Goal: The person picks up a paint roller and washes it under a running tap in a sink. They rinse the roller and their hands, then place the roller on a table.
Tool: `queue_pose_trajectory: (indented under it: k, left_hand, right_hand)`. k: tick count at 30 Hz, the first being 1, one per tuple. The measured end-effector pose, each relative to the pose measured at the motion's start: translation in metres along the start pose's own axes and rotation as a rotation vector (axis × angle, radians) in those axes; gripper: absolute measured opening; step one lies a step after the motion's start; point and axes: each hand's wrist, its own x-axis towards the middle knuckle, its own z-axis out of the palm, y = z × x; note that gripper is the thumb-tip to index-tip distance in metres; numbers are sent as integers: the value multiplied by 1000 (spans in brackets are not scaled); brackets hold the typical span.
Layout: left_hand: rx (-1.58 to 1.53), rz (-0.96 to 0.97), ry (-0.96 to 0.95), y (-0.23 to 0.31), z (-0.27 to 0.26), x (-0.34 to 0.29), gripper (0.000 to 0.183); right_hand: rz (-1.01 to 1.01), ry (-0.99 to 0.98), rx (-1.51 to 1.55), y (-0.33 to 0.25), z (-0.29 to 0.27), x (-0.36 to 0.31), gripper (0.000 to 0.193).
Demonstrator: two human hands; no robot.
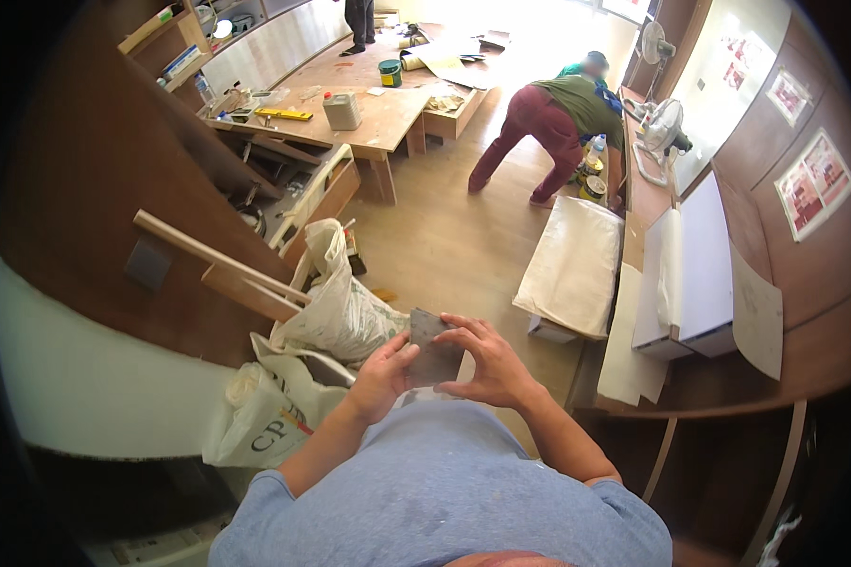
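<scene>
In front of my chest I hold a dark grey, smudged rectangular sheet that looks like sandpaper. My left hand grips its left edge, thumb on the face toward me. Along the right side, my right hand has its fingers bent at the upper edge and its thumb near the lower corner. A paler strip shows just below the sheet; I cannot tell what it is. Close beyond my left hand slumps a white woven sack.
Another white bag stands at left, beside wooden boards. Ahead, a wooden table carries a jerrycan and yellow level. A person bends over at the right bench, near fans. A paper-covered stack stands nearer.
</scene>
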Motion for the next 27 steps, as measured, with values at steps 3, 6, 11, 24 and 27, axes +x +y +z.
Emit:
queue_pose_trajectory:
  k: [3,6,11,24,27]
  left_hand:
    - [-12,6,-21,23,-19,68,45]
    - [10,7,-65,54,-32,142,44]
    - [23,-6,-113,120,-37,245,45]
    - [213,83,246,249,-106,412,42]
    - [160,173,333,271,-122,451,41]
  right_hand:
    - [24,50,45,45,-14,49,67]
    - [100,56,50,76,-45,106,70]
    - [86,79,-70,123,-103,198,71]
    - [-59,-140,44,250,-136,451,65]
    - [-162,-231,30,280,-145,521,64]
